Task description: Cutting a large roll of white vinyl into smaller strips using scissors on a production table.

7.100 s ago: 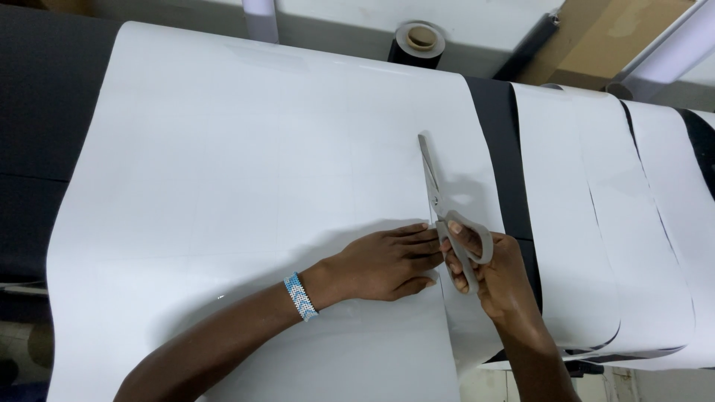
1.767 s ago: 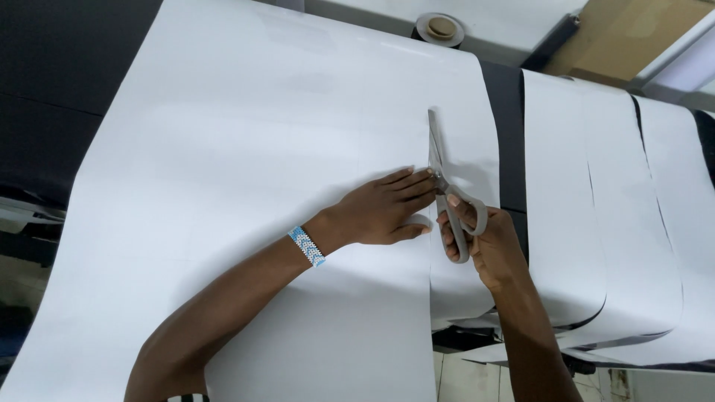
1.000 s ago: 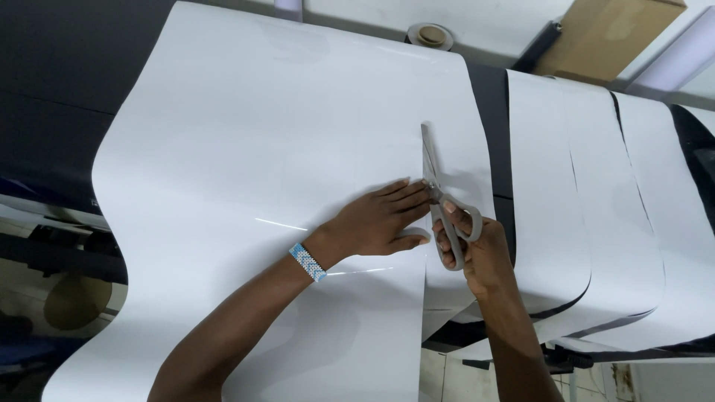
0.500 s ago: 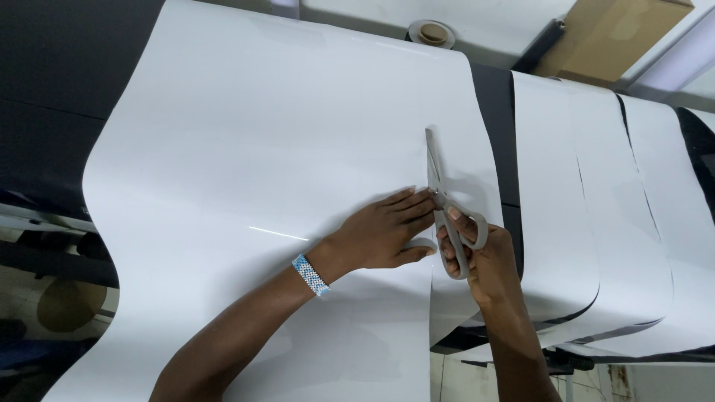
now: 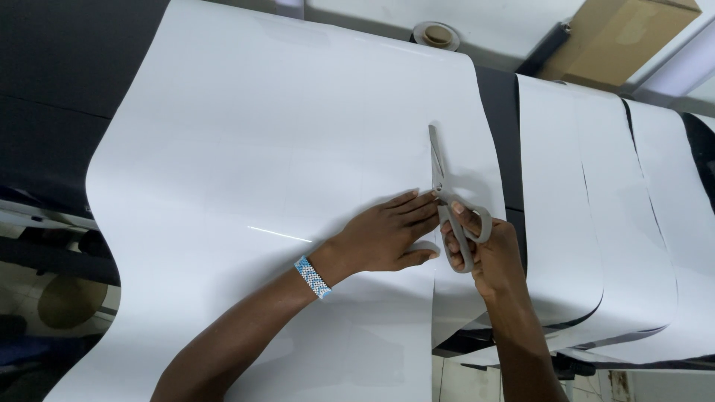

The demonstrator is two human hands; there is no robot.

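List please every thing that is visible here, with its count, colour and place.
sheet: one, white, large, under both hands, partly cut
strips: several, white, on the right, hanging over the edge
table: one, black, under the sheets
scissors: one, grey, in the cut line, blades pointing away
tape roll: one, dark and beige, far edge
box: one, brown, top right
wristband: one, blue and white, left wrist
left hand: flat on the sheet
right hand: grip on the scissors

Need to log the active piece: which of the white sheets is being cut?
The widest white sheet, farthest left: the left hand presses it flat and the grey scissors slice it. The narrower sheets to its right lie untouched.
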